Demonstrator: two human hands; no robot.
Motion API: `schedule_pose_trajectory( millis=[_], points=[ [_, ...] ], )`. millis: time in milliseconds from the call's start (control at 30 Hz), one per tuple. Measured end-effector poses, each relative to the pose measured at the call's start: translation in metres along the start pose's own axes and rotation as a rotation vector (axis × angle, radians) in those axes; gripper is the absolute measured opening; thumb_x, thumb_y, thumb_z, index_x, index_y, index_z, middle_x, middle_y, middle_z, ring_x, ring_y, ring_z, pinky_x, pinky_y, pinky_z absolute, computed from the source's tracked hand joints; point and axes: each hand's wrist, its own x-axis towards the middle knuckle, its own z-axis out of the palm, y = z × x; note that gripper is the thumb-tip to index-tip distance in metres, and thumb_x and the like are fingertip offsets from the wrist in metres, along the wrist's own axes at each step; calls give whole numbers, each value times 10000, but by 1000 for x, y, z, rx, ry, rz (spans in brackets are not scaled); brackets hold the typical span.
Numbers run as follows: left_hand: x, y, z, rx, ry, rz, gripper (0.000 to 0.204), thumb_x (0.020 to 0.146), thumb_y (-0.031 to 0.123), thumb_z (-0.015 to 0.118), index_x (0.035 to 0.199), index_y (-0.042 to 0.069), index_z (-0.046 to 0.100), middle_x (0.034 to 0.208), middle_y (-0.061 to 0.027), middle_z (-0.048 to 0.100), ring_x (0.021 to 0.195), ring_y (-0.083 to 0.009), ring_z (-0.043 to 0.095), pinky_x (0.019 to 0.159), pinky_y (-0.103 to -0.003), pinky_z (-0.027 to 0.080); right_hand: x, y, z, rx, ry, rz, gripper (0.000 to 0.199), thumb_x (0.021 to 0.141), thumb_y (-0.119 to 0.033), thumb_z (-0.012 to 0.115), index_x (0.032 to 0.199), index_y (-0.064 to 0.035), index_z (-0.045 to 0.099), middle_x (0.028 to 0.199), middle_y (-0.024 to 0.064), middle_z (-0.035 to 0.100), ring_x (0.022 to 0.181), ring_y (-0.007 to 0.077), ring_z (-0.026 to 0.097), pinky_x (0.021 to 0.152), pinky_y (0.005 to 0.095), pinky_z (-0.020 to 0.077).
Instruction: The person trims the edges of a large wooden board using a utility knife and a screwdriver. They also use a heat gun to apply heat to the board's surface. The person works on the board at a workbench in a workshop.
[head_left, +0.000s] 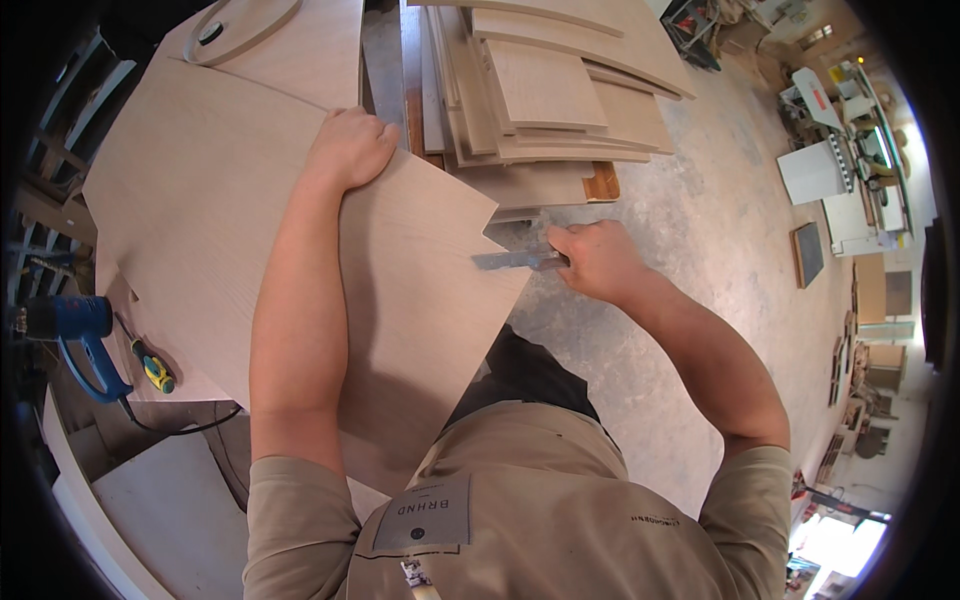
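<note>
A large light wood panel (410, 240) lies at an angle in front of me, with a stepped notch in its right edge. My left hand (352, 148) grips the panel's far edge, its fingers curled over. In my right hand (600, 262) is a flat grey metal tool (510, 260) that looks like a knife; its exact kind is unclear. The blade end points left and lies over the panel just on the near side of the notch. My right fingers are wrapped round its other end, beyond the panel's edge.
Wood boards (545, 85) are stacked beyond the panel. At the left lie a blue heat gun (92, 345) with a cord and a yellow-green screwdriver (152, 366). A coiled wood strip (245, 40) rests at the far left. Machinery (820, 170) stands across the concrete floor (690, 220).
</note>
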Motion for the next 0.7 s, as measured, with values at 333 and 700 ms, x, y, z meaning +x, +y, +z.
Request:
schedule_pose_trajectory(
  millis=[333, 700],
  points=[
    [-2, 4, -4, -16, -27, -32, 485, 1008, 285, 401, 846, -21, 741, 972, -197, 731, 1067, -349, 612, 1047, -457, 398, 15, 3, -5, -55, -13, -18, 185, 799, -202, 720, 913, -110, 606, 758, 115, 700, 738, 363, 694, 650, 487, 532],
    [-1, 3, -2, -5, -9, -18, 492, 1008, 289, 401, 828, -19, 739, 962, -202, 731, 1063, -355, 617, 1056, -469, 394, 11, 5, -4, -45, -34, -52, 182, 815, -210, 712, 923, -105, 611, 741, 125, 696, 723, 367, 691, 645, 491, 530]
  ],
)
